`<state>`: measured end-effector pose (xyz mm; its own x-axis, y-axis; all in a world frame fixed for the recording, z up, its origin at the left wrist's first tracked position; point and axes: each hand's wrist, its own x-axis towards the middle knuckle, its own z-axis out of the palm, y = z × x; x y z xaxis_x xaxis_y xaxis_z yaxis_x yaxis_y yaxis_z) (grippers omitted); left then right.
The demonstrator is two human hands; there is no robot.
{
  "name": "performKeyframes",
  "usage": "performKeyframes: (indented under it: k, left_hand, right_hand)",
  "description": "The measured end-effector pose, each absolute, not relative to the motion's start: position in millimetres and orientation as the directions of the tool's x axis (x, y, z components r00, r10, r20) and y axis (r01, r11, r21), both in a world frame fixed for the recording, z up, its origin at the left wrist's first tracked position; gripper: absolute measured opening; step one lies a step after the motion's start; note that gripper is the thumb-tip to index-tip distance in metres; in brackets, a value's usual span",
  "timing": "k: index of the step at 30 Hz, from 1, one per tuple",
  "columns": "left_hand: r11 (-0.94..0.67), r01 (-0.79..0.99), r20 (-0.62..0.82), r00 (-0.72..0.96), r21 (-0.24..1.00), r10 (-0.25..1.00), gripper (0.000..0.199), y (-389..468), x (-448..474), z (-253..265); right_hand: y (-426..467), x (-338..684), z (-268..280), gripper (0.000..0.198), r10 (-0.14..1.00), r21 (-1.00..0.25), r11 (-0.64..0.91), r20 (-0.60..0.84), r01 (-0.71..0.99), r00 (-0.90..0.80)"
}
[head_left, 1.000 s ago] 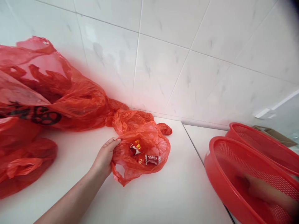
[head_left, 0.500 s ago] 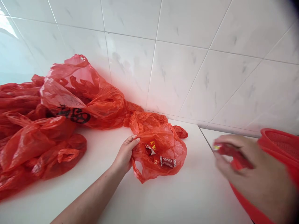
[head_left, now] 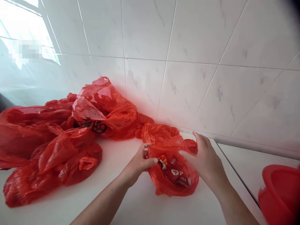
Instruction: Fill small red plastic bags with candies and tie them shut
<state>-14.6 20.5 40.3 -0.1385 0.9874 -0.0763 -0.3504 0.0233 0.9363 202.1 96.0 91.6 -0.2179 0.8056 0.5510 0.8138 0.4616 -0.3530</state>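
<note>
A small red plastic bag (head_left: 174, 189) lies with its mouth facing me. Several small wrapped snack packets (head_left: 175, 172) rest inside it, mostly dark red with white print, and one shows yellow (head_left: 163, 159). At the bag's left rim is my left hand (head_left: 140, 161), open, thumb and index finger spread apart and touching the plastic. My right hand (head_left: 203, 156) is over the bag's right side, also open, thumb apart from the fingers and nothing held. Part of the bag's right edge is hidden behind it.
Crumpled red bags (head_left: 112, 115) pile up along the tiled wall (head_left: 145, 78) and to the left (head_left: 51, 153). A red plastic basket (head_left: 274, 187) stands at the right, past a seam in the white tabletop (head_left: 136, 203).
My right hand has come left from near the basket to the bag and let go of the red packets it held. More packets now lie in the bag. My left hand's grip has loosened.
</note>
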Motion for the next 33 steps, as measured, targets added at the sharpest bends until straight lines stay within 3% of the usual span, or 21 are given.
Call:
performKeyframes:
  k: [3, 5, 7, 9, 11, 14, 17, 21, 23, 25, 29, 31, 33]
  left_hand:
    - [0.072, 0.077, -0.073, 0.013, 0.994, 0.997, 0.084, 8, -23, 55]
    - [0.057, 0.359, -0.085, 0.064, 0.932, 0.994, 0.091, 1, -29, 65]
    - [0.079, 0.474, -0.125, 0.068, 0.877, 0.990, 0.090, -1, -35, 73]
    - [0.095, 0.391, -0.094, -0.020, 0.916, 0.995, 0.086, 4, -40, 84]
    - [-0.014, 0.211, 0.062, -0.220, 0.977, 0.973, 0.077, 12, -45, 97]
    - [-0.297, -0.002, 0.256, -0.507, 0.955, 0.823, 0.059, 25, -49, 119]
    - [-0.439, -0.172, 0.271, -0.577, 0.882, 0.771, 0.047, 31, -46, 136]
    - [-0.445, -0.250, 0.274, -0.509, 0.860, 0.816, 0.042, 33, -26, 141]
    - [-0.436, -0.138, 0.339, -0.442, 0.889, 0.830, 0.042, 33, -14, 139]
    - [-0.444, 0.087, 0.443, -0.370, 0.892, 0.817, 0.042, 34, -5, 135]
    - [-0.451, 0.491, 0.623, -0.270, 0.745, 0.735, 0.040, 40, 3, 130]
    - [-0.432, 0.544, 0.639, -0.275, 0.719, 0.719, 0.040, 44, 6, 130]
    - [-0.439, 0.471, 0.607, -0.300, 0.765, 0.736, 0.041, 46, 12, 133]
  right_hand:
    - [119, 205, 80, 0.079, 0.912, -0.462, 0.359, 0.357, 0.811, -0.201]
    - [132, 205, 74, 0.059, 0.946, -0.614, 0.322, 0.242, 0.721, -0.216]
    - [142, 204, 72, 0.031, 0.943, -0.761, 0.315, 0.182, 0.567, -0.279]
    - [150, 205, 77, 0.027, 0.939, -0.892, 0.298, 0.208, 0.341, -0.275]
    - [157, 208, 88, 0.028, 0.947, -0.948, 0.308, 0.297, 0.077, -0.126]
    - [164, 218, 109, 0.025, 0.922, -0.850, 0.386, 0.364, -0.359, 0.129]
    - [162, 225, 124, 0.017, 0.928, -0.745, 0.345, 0.361, -0.572, 0.090]
    - [144, 212, 125, 0.016, 0.946, -0.780, 0.168, 0.300, -0.603, -0.125]
    - [132, 200, 123, 0.022, 0.926, -0.800, 0.130, 0.310, -0.586, -0.217]
    - [119, 189, 121, 0.029, 0.892, -0.831, 0.140, 0.342, -0.538, -0.296]
    - [97, 178, 123, 0.032, 0.841, -0.950, 0.175, 0.280, -0.258, -0.463]
    - [91, 176, 123, 0.044, 0.786, -0.981, 0.174, 0.194, -0.091, -0.587]
    - [89, 174, 122, 0.059, 0.712, -0.983, 0.182, 0.130, 0.003, -0.690]
